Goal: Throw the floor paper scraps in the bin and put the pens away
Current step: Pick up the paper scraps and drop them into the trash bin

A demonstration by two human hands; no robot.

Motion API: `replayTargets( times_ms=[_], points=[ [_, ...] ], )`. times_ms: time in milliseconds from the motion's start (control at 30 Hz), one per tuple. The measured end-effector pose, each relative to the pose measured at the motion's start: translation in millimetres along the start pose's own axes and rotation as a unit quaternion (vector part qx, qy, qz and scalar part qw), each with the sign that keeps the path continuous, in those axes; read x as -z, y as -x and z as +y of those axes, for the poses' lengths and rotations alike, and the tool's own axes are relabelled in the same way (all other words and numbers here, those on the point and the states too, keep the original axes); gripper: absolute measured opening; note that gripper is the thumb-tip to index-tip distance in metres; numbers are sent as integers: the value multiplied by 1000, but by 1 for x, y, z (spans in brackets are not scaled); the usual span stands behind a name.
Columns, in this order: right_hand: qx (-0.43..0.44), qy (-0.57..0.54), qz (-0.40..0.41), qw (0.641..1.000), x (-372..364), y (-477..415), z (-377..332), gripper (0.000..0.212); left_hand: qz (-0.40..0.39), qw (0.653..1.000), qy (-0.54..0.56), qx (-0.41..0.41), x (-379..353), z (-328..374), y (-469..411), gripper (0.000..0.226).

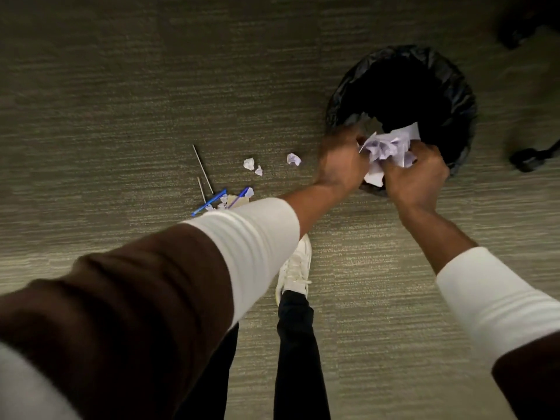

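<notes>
While both hands grip paper wad (389, 148), bin (454, 95) beyond, pens (212, 200) behind.

Office: carpet tiles (151, 86), lined bin (454, 95)

I see grey carpet (151, 86), my white shoe (295, 268) on it, and dark chair casters (527, 159) at the right edge.
</notes>
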State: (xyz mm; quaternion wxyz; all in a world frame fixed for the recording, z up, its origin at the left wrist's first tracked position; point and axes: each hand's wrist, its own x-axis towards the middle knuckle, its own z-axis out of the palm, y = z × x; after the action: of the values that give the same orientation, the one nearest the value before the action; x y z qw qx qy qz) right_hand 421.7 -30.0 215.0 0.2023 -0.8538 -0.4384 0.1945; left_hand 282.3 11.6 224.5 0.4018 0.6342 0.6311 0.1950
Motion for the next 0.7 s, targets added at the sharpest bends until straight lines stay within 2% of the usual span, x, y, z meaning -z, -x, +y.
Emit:
replayTargets(
  times_ms=[133,200,333,500,600,700],
  points=[
    [-111,-44,0,993,3,-22,10,36,-87,996,6,17,-22,14,-8,68],
    [-135,-40,-3,990,6,-26,11,40,-101,995,-4,1,-25,14,-4,76],
    [-119,-8,-9,993,9,-19,7,40,-74,996,-42,-14,-12,-2,10,54],
    [-33,-92,-40,994,-13,18,-17,23,-4,998,-34,50,19,-64,24,13],
    [11,-128,-113,985,-41,49,-37,21,10,993,-56,102,40,-106,36,13],
    [91,-91,-180,975,-72,71,-49,20,-7,985,-91,149,60,-148,45,13]
  ],
)
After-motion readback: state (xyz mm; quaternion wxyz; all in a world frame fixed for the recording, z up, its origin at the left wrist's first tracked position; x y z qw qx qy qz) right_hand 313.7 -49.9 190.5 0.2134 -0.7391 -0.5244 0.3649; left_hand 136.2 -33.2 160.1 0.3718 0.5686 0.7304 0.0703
